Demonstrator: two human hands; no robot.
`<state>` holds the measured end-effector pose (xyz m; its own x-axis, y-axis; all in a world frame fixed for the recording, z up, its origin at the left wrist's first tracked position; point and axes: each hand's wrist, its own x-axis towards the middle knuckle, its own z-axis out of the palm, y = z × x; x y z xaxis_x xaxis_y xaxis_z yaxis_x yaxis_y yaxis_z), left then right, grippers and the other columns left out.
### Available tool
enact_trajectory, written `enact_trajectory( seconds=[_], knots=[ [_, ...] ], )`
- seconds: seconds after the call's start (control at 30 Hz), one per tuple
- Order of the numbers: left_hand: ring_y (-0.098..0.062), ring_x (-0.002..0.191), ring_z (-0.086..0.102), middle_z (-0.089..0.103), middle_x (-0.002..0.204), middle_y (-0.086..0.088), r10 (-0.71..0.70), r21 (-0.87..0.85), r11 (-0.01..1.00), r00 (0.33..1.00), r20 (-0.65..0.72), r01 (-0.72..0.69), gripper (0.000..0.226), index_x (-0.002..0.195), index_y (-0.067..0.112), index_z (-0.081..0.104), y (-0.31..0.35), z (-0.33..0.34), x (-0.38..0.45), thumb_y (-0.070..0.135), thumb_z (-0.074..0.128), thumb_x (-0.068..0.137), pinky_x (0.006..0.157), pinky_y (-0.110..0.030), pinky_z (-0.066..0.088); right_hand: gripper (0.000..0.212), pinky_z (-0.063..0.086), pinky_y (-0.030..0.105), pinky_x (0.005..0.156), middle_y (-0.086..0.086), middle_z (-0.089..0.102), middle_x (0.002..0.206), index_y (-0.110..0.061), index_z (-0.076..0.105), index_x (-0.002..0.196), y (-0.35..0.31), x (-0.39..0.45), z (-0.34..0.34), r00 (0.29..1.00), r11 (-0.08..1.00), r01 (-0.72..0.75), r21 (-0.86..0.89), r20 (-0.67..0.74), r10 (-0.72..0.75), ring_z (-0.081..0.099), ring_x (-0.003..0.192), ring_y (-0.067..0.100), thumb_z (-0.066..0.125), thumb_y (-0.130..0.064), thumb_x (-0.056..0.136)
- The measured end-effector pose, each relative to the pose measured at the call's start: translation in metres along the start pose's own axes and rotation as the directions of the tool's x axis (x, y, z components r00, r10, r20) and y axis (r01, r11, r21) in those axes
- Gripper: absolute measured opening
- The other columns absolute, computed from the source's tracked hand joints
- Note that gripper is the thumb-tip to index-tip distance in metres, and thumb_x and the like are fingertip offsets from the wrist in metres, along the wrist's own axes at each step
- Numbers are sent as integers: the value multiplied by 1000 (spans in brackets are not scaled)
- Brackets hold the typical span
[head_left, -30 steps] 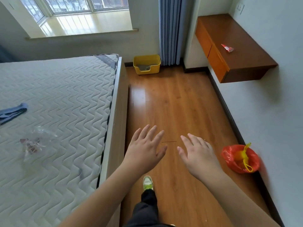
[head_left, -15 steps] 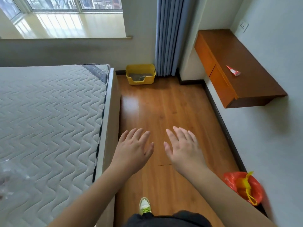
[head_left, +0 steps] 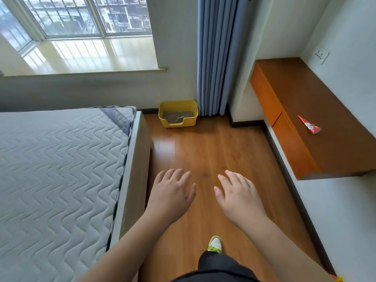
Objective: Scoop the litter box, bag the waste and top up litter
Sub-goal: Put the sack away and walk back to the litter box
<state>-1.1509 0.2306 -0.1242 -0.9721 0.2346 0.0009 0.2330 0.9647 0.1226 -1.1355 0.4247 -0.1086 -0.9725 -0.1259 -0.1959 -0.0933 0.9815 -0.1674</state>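
Zero steps done, by the look of it: scooping, bagging and topping up all remain. One yellow litter box [head_left: 178,113], on the floor by the curtain, holding grey litter and one pale scoop [head_left: 178,119]. Two hands, left [head_left: 172,195] and right [head_left: 238,195], spread flat, empty, well short of it.

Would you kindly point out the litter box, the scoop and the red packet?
litter box [head_left: 176,123], head view, front yellow wall.
scoop [head_left: 176,119], head view, pale handle in the litter.
red packet [head_left: 309,125], head view, its middle.

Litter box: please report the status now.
Both hands, left hand and right hand, open, empty. Yellow litter box ahead by curtain, untouched. Floor path unobstructed.
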Motion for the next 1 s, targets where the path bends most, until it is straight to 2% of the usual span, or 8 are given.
enact_trajectory(
  seconds=[0.13, 0.37, 0.6, 0.73, 0.87, 1.0],
  knots=[
    [-15, 117, 57, 64, 122, 8, -35, 9, 999, 999, -16, 35, 50, 123, 26, 62, 5, -6, 61, 52, 31, 94, 103, -37, 41, 54, 13, 33, 117, -2, 26, 156, -26, 29, 148, 24, 65, -23, 1000, 999, 25, 21, 12, -25, 19, 144, 15, 18, -47, 101],
    [-17, 121, 54, 61, 126, 4, -46, 14, 999, 999, -22, 46, 51, 126, 23, 59, -18, -10, 150, 49, 33, 90, 99, -35, 44, 53, 14, 35, 119, -2, 22, 157, -27, 26, 149, 27, 168, -37, 995, 996, 75, 38, 58, -77, 17, 145, 16, 18, -48, 101],
    [-20, 133, 46, 55, 138, 2, -58, -8, 998, 998, -9, 58, 56, 132, 25, 55, -85, 10, 243, 51, 27, 92, 110, -41, 35, 54, 12, 36, 118, -1, 15, 160, -28, 19, 151, -1, 276, -43, 996, 997, 68, 45, 53, -70, 11, 147, 17, 20, -48, 101],
    [-18, 136, 40, 50, 141, 4, -25, -23, 999, 999, 24, 26, 59, 138, 26, 47, -132, 1, 300, 50, 20, 92, 114, -39, 27, 54, 12, 35, 118, -2, 14, 160, -28, 19, 151, -24, 344, -57, 996, 998, 68, 15, 48, -69, 11, 147, 17, 21, -48, 101],
    [-17, 132, 42, 52, 138, 6, 6, -27, 1000, 1000, -5, -6, 59, 141, 27, 45, -172, -20, 356, 51, 22, 92, 113, -38, 30, 54, 15, 35, 117, -1, 19, 159, -27, 23, 151, -40, 399, -78, 999, 999, 40, 15, -22, -39, 16, 146, 16, 25, -46, 100],
    [-17, 133, 42, 52, 139, 5, 72, -25, 997, 997, 16, -71, 62, 141, 26, 45, -191, -29, 405, 49, 19, 90, 112, -38, 31, 56, 16, 35, 117, -2, 18, 159, -27, 22, 151, -37, 434, -81, 1000, 1000, 6, 14, -2, -5, 15, 146, 16, 24, -49, 100]
  ],
)
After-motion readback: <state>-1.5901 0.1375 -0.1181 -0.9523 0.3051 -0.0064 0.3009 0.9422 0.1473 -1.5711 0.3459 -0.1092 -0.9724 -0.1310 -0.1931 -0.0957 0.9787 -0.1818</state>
